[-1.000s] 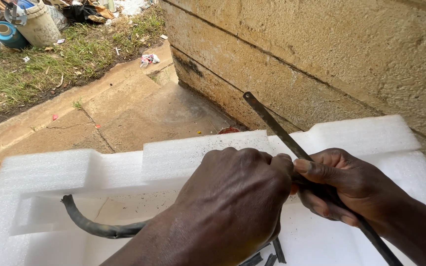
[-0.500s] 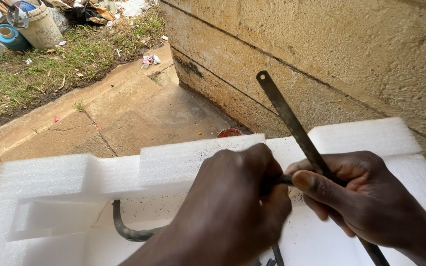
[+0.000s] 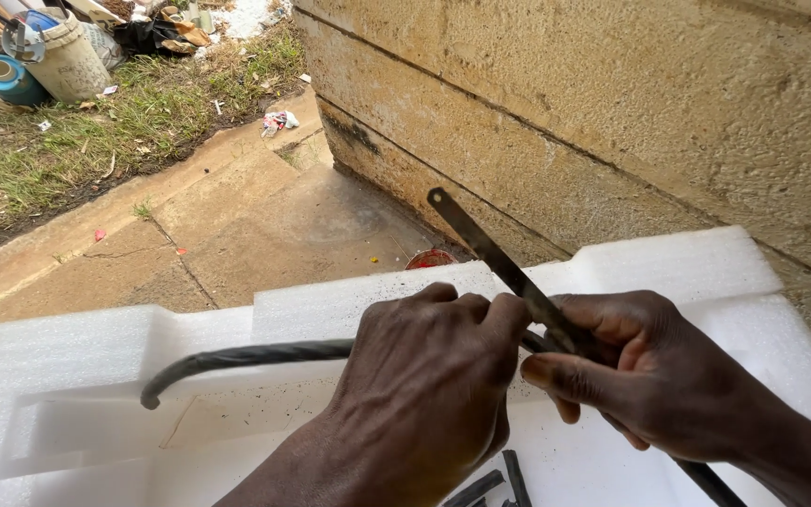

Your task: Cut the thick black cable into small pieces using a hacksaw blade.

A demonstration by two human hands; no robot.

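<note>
My left hand (image 3: 424, 376) is closed around a thick black cable (image 3: 237, 359) that runs out to the left and curves down at its end. My right hand (image 3: 645, 371) grips a long, thin dark metal blade (image 3: 490, 252) with a hole near its tip; the blade slants up and to the left across the cable, right beside my left fingers. Both hands work over a white foam block (image 3: 77, 366). The spot where blade meets cable is hidden by my fingers.
Short black cut pieces (image 3: 495, 483) lie on the foam below my hands. A rough stone wall (image 3: 612, 113) stands close behind. A concrete path (image 3: 237, 225), a small red lid (image 3: 431, 259), grass, and a bucket (image 3: 63, 61) with clutter lie at the upper left.
The cable's free end swung from low under my left hand up and out to the left. The blade tip shifted slightly left and lower as my right hand moved.
</note>
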